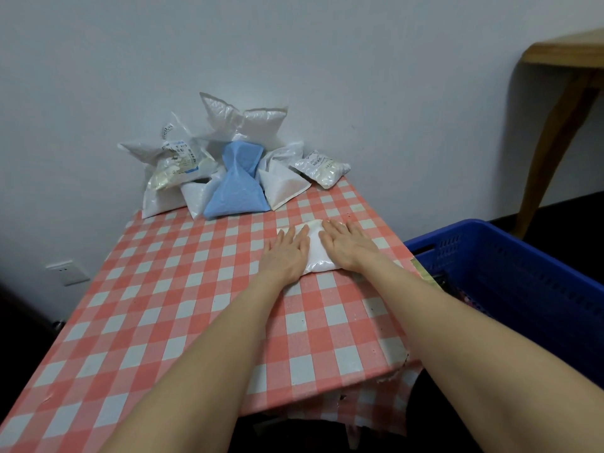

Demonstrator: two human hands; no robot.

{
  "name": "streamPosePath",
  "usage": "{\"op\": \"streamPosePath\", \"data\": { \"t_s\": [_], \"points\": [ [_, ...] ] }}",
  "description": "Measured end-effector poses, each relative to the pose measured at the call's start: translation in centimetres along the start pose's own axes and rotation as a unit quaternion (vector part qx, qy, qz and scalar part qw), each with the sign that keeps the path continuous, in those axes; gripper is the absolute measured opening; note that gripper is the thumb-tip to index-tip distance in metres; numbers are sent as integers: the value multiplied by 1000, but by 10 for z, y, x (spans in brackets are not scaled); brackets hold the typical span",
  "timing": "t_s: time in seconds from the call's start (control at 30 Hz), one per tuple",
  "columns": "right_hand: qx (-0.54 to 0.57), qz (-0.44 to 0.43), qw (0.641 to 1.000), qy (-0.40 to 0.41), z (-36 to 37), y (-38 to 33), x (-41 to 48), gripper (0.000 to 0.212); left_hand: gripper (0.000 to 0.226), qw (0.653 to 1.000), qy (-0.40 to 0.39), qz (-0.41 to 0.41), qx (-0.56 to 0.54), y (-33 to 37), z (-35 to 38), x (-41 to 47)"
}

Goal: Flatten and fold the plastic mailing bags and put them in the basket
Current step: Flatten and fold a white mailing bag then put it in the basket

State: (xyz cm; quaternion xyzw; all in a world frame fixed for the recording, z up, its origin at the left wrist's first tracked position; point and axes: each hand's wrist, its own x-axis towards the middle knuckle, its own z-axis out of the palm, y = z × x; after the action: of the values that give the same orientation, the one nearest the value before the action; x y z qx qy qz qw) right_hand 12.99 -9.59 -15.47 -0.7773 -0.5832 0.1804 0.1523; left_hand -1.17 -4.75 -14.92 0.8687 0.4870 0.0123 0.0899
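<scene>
A white plastic mailing bag [316,253] lies flat on the red-and-white checked table [183,289], toward its right side. My left hand [286,253] presses on the bag's left part with straight fingers. My right hand [348,245] lies flat on its right part, fingers also straight. Only a strip of the bag shows between the two hands. At the table's far edge, against the wall, sits a pile of puffed-up mailing bags: a blue one [237,188] in the middle and several white ones [170,171] around it. The blue plastic basket [523,276] stands to the right of the table, below its level.
A wooden table [555,103] with a curved leg stands at the far right. A wall socket [67,273] is low on the wall at the left. The tablecloth's near right corner [397,384] is torn and hangs over the edge.
</scene>
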Motion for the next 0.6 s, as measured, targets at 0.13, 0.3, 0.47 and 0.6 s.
{"op": "streamPosePath", "data": {
  "t_s": [0.13,0.3,0.47,0.6],
  "points": [
    [147,-19,989,-4,-15,0,-1,47,50,997,9,1,-81,-1,-13,1],
    [268,94,946,158,-42,15,-9,49,53,973,129,-145,-125,-6,-32,-2],
    [310,129,938,84,-44,15,-17,73,54,968,35,-203,-145,-3,-39,-2],
    [319,127,937,70,-43,7,-25,78,53,952,42,-198,-231,17,-43,-7]
  ]
}}
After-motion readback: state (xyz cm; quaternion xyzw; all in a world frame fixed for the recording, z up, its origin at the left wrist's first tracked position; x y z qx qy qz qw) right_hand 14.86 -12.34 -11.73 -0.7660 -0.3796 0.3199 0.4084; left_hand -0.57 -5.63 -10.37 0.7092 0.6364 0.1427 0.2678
